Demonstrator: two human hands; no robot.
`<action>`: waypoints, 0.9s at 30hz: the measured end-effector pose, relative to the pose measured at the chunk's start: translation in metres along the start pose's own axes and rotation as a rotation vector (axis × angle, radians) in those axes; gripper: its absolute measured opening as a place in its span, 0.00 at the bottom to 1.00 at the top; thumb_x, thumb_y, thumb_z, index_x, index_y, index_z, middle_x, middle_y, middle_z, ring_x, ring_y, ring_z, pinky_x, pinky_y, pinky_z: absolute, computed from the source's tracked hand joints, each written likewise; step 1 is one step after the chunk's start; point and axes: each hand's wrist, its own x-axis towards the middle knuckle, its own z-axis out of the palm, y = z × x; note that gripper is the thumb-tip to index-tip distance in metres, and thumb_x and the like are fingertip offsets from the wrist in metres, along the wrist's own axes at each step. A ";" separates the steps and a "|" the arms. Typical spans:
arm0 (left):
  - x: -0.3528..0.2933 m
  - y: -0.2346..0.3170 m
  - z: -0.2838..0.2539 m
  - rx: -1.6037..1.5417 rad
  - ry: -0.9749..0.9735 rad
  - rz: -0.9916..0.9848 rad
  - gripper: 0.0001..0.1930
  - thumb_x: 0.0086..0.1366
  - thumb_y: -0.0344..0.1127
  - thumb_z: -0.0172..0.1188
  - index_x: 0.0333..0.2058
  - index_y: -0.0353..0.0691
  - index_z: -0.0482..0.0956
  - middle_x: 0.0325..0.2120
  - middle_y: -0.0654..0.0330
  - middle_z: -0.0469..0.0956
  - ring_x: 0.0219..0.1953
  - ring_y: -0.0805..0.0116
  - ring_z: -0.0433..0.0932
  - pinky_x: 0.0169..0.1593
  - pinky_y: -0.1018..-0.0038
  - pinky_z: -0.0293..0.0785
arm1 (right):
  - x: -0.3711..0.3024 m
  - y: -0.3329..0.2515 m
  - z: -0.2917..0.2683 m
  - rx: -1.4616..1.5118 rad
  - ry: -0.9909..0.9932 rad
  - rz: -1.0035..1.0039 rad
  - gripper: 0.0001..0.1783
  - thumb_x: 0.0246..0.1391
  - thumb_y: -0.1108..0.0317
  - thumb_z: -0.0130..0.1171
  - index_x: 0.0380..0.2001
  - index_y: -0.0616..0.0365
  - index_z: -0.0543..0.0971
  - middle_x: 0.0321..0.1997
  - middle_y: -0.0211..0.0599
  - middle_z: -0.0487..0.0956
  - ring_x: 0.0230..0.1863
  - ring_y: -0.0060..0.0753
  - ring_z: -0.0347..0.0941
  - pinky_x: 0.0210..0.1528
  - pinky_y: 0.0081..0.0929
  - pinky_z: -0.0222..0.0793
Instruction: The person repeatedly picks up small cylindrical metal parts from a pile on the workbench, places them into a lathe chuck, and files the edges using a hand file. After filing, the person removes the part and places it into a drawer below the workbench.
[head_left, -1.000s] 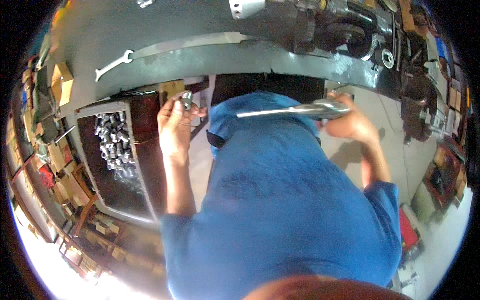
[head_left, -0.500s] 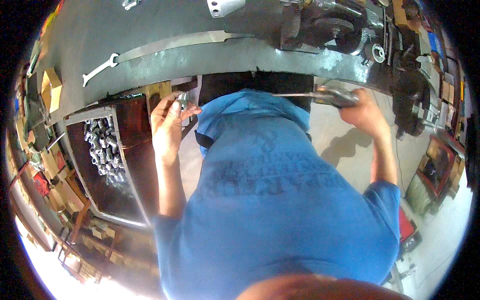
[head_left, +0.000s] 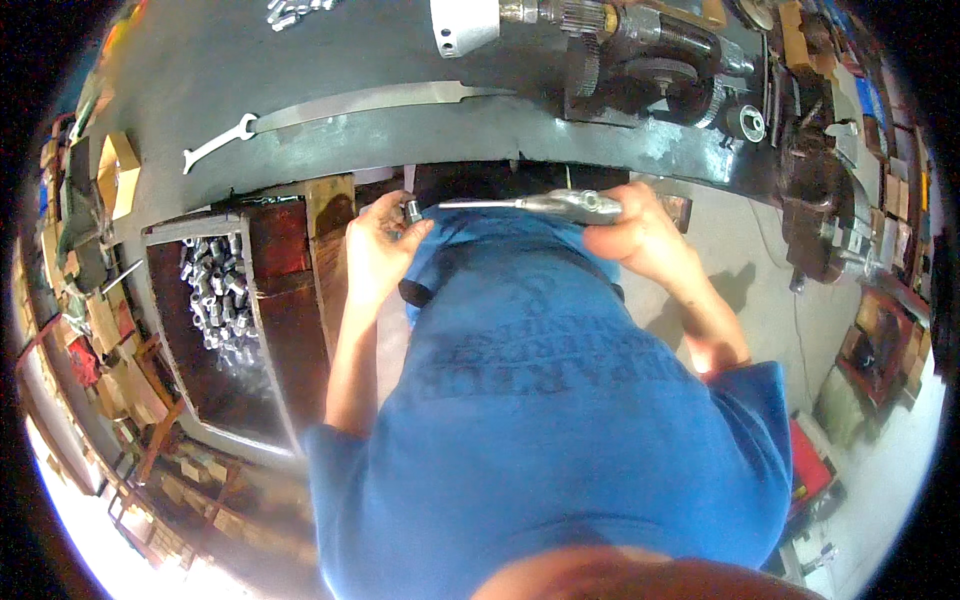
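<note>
Dark workbench (head_left: 340,132): stretching across up front
Left hand (head_left: 380,250): pinching small metal sleeve (head_left: 413,211) right at fingertips (head_left: 418,232)
Right hand (head_left: 638,228): gripping silver thin-shafted tool (head_left: 572,206), pointing just beside sleeve

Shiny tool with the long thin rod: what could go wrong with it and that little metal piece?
The shiny tool in the right hand has its thin rod pointing at the left hand, with the tip close by, so a slip might poke those fingers.

The small metal piece is held just by the fingertips, so a bump could knock it loose.
</note>
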 end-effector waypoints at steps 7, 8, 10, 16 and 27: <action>0.000 -0.007 -0.006 0.059 -0.003 0.016 0.19 0.40 0.30 0.66 0.34 0.34 0.75 0.19 0.56 0.74 0.21 0.71 0.73 0.27 0.76 0.69 | 0.014 -0.011 0.008 -0.006 -0.071 0.053 0.13 0.27 0.64 0.51 0.14 0.66 0.71 0.14 0.54 0.68 0.19 0.54 0.66 0.24 0.37 0.62; -0.001 -0.006 -0.008 0.093 -0.010 0.024 0.19 0.40 0.30 0.66 0.34 0.34 0.75 0.18 0.58 0.74 0.21 0.72 0.73 0.27 0.77 0.69 | 0.013 -0.013 0.006 0.007 -0.108 0.071 0.14 0.27 0.63 0.51 0.15 0.66 0.71 0.15 0.55 0.68 0.19 0.53 0.67 0.24 0.37 0.62; 0.002 -0.003 -0.011 -0.011 -0.104 0.069 0.17 0.42 0.28 0.64 0.34 0.35 0.74 0.18 0.62 0.72 0.21 0.77 0.71 0.25 0.80 0.67 | 0.013 -0.010 0.010 -0.073 -0.078 0.018 0.15 0.27 0.62 0.51 0.15 0.66 0.71 0.15 0.55 0.68 0.18 0.52 0.67 0.24 0.37 0.63; 0.004 -0.013 -0.036 -0.522 -0.089 -0.180 0.15 0.47 0.23 0.59 0.35 0.26 0.70 0.23 0.55 0.74 0.24 0.72 0.73 0.28 0.78 0.70 | 0.013 -0.009 0.013 -0.068 -0.006 0.009 0.15 0.26 0.62 0.52 0.15 0.66 0.72 0.16 0.55 0.69 0.20 0.53 0.68 0.25 0.36 0.64; 0.028 0.077 -0.065 -0.454 -0.167 0.122 0.15 0.49 0.25 0.60 0.37 0.29 0.70 0.20 0.60 0.73 0.21 0.76 0.71 0.28 0.81 0.67 | 0.063 -0.005 0.084 -0.196 -0.293 -0.083 0.19 0.26 0.67 0.52 0.28 0.64 0.74 0.26 0.56 0.73 0.32 0.51 0.71 0.36 0.36 0.66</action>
